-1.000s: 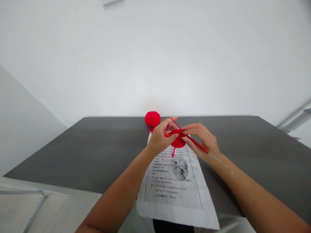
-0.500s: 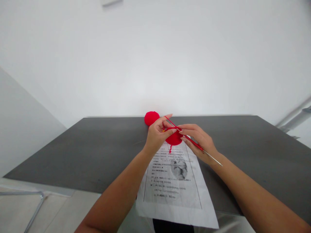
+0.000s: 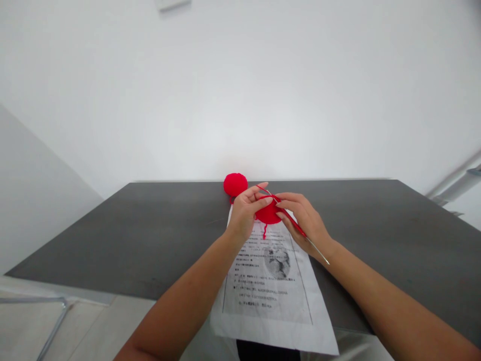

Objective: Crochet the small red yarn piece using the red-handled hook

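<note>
My left hand (image 3: 244, 213) pinches a small round piece of red crochet work (image 3: 267, 214) above the table, with a strand of red yarn running over its forefinger. My right hand (image 3: 305, 220) grips a crochet hook (image 3: 300, 232) with a red handle and a metal shaft. The hook's tip lies at the upper edge of the red piece. A short yarn tail hangs below the piece. Behind my left hand a red ball of yarn (image 3: 235, 184) rests near the table's far edge.
A printed paper sheet (image 3: 271, 291) with text and a picture lies on the dark grey table (image 3: 131, 235), overhanging its near edge. A white wall stands behind. A metal chair frame (image 3: 48, 316) shows at lower left.
Both hands have shifted slightly left and away with the red piece. The hook has slid forward through my right hand toward the work, and its metal end now sits closer to my wrist.
</note>
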`<state>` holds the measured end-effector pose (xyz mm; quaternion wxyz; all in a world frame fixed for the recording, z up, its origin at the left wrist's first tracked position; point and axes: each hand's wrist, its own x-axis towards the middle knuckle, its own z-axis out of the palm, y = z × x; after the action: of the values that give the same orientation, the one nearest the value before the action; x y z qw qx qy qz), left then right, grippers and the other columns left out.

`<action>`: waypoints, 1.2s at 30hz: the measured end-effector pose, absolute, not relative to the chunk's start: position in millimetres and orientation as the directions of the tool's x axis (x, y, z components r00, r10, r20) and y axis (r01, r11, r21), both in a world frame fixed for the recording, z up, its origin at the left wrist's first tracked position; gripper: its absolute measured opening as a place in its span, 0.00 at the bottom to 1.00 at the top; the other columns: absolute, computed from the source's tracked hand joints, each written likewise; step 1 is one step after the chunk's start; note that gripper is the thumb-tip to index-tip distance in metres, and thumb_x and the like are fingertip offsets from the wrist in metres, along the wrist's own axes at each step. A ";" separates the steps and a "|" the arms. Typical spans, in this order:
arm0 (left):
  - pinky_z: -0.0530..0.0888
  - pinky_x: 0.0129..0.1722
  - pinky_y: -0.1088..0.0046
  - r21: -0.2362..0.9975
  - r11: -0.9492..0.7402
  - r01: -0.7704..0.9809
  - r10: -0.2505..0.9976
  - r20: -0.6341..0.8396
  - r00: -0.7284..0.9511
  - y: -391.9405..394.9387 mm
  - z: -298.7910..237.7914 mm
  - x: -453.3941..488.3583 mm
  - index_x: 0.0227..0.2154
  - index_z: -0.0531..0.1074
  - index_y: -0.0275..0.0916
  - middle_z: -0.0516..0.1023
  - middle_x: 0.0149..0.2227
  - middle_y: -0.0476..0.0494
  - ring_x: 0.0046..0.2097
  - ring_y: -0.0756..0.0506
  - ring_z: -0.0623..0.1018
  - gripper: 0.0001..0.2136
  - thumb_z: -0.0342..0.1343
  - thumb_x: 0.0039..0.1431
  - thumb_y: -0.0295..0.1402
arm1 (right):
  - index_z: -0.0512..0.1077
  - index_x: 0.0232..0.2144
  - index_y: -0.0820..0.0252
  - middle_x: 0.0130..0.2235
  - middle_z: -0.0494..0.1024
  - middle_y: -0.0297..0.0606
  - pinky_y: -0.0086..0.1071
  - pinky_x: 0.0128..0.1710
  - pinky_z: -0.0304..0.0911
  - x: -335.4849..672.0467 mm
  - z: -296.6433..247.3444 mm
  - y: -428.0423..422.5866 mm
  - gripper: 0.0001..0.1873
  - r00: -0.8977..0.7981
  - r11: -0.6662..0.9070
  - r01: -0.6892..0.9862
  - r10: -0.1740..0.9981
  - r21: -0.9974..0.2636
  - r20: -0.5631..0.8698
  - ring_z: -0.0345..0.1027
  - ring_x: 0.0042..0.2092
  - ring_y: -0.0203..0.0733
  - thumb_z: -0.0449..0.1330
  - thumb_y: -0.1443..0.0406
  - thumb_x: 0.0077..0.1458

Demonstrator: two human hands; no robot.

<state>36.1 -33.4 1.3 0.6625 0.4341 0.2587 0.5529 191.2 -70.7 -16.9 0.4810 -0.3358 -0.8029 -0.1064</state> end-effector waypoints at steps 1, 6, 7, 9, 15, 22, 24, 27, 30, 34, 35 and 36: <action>0.69 0.36 0.75 0.870 -0.010 -0.493 0.959 0.148 0.241 -33.1 0.4 36.4 0.42 0.74 0.35 0.74 0.25 0.53 0.29 0.53 0.73 0.23 0.68 0.39 0.28 | 0.65 0.47 0.56 0.47 0.73 0.48 0.43 0.46 0.69 189.8 -17.5 -71.0 0.12 -0.304 0.743 0.649 0.452 -0.165 0.839 0.69 0.48 0.47 0.55 0.70 0.60; 0.70 0.38 0.73 0.937 -0.141 -0.321 0.953 0.215 0.211 -29.4 -3.6 33.1 0.47 0.71 0.35 0.75 0.27 0.52 0.32 0.51 0.74 0.26 0.67 0.41 0.31 | 0.65 0.45 0.55 0.45 0.73 0.47 0.45 0.46 0.67 187.6 -18.0 -71.7 0.10 -0.283 0.727 0.648 0.505 -0.225 0.815 0.69 0.47 0.48 0.53 0.69 0.61; 0.70 0.38 0.73 0.945 -0.169 -0.278 0.948 0.233 0.216 -28.1 -4.0 31.7 0.48 0.71 0.34 0.75 0.27 0.52 0.32 0.51 0.74 0.27 0.67 0.42 0.31 | 0.66 0.45 0.55 0.45 0.74 0.46 0.45 0.46 0.67 188.1 -17.7 -71.7 0.09 -0.281 0.728 0.644 0.510 -0.234 0.813 0.69 0.47 0.47 0.53 0.68 0.61; 0.70 0.38 0.73 0.952 -0.220 -0.211 0.933 0.269 0.238 -25.0 -4.8 28.7 0.49 0.70 0.34 0.74 0.27 0.51 0.32 0.51 0.74 0.27 0.66 0.43 0.31 | 0.67 0.43 0.55 0.44 0.75 0.45 0.45 0.46 0.67 189.5 -16.8 -71.2 0.08 -0.278 0.732 0.632 0.520 -0.254 0.808 0.69 0.46 0.47 0.54 0.68 0.61; 0.69 0.36 0.74 0.952 -0.282 -0.120 0.896 0.305 0.321 -14.0 -7.0 20.0 0.49 0.71 0.33 0.74 0.27 0.51 0.31 0.52 0.73 0.25 0.65 0.44 0.30 | 0.70 0.41 0.56 0.42 0.78 0.43 0.41 0.46 0.67 191.2 -11.6 -71.1 0.07 -0.257 0.759 0.559 0.542 -0.334 0.800 0.71 0.45 0.46 0.55 0.68 0.60; 0.69 0.36 0.74 0.946 -0.316 -0.069 0.891 0.321 0.320 -2.0 -11.6 13.2 0.48 0.71 0.32 0.74 0.27 0.51 0.31 0.52 0.73 0.24 0.63 0.44 0.29 | 0.74 0.41 0.55 0.40 0.80 0.41 0.39 0.44 0.70 192.8 -13.2 -71.8 0.08 -0.168 0.702 0.500 0.653 -0.507 0.738 0.75 0.43 0.44 0.56 0.65 0.60; 0.69 0.37 0.74 0.944 -0.326 -0.058 0.886 0.327 0.329 0.7 -12.2 11.2 0.47 0.72 0.32 0.75 0.28 0.50 0.32 0.51 0.73 0.23 0.63 0.44 0.29 | 0.75 0.40 0.55 0.40 0.81 0.40 0.39 0.43 0.70 193.9 -13.7 -71.5 0.08 -0.144 0.657 0.485 0.712 -0.578 0.688 0.75 0.42 0.44 0.57 0.64 0.59; 0.69 0.37 0.73 0.943 -0.333 -0.021 0.880 0.319 0.351 3.3 -11.6 8.1 0.46 0.73 0.32 0.75 0.28 0.50 0.32 0.51 0.73 0.22 0.63 0.43 0.29 | 0.77 0.38 0.56 0.39 0.82 0.39 0.38 0.42 0.70 195.0 -12.4 -70.7 0.08 -0.116 0.592 0.458 0.780 -0.664 0.615 0.76 0.41 0.45 0.58 0.63 0.59; 0.69 0.36 0.73 0.935 -0.354 0.033 0.871 0.317 0.374 4.8 -10.3 5.4 0.43 0.75 0.33 0.75 0.27 0.49 0.31 0.51 0.73 0.20 0.63 0.43 0.29 | 0.77 0.37 0.56 0.37 0.82 0.38 0.37 0.39 0.70 196.1 -9.9 -70.1 0.09 -0.112 0.561 0.439 0.809 -0.702 0.576 0.76 0.39 0.44 0.59 0.62 0.58; 0.69 0.35 0.73 0.927 -0.369 0.062 0.858 0.314 0.407 6.5 -10.1 3.2 0.42 0.75 0.34 0.75 0.27 0.49 0.31 0.51 0.73 0.19 0.63 0.43 0.30 | 0.78 0.36 0.57 0.36 0.83 0.38 0.36 0.37 0.70 198.4 -7.1 -70.2 0.08 -0.137 0.559 0.440 0.815 -0.702 0.563 0.76 0.38 0.45 0.59 0.63 0.57; 0.69 0.35 0.73 0.927 -0.369 0.064 0.855 0.312 0.414 7.0 -10.3 2.6 0.42 0.75 0.34 0.75 0.27 0.49 0.31 0.51 0.73 0.19 0.63 0.43 0.30 | 0.78 0.36 0.57 0.36 0.83 0.38 0.36 0.37 0.70 199.0 -6.5 -70.5 0.08 -0.146 0.561 0.448 0.814 -0.697 0.562 0.76 0.38 0.45 0.59 0.63 0.57; 0.69 0.35 0.73 0.927 -0.370 0.066 0.853 0.311 0.419 7.6 -10.4 2.0 0.42 0.75 0.34 0.75 0.27 0.49 0.30 0.51 0.73 0.19 0.63 0.43 0.30 | 0.78 0.36 0.56 0.37 0.83 0.38 0.36 0.38 0.70 199.6 -5.9 -71.0 0.08 -0.157 0.563 0.454 0.813 -0.691 0.560 0.77 0.38 0.45 0.59 0.63 0.57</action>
<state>2.0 7.6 -10.4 0.4576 0.7072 0.3251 0.4299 199.6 -71.0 -5.9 0.4870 -0.4296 -0.7378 0.1844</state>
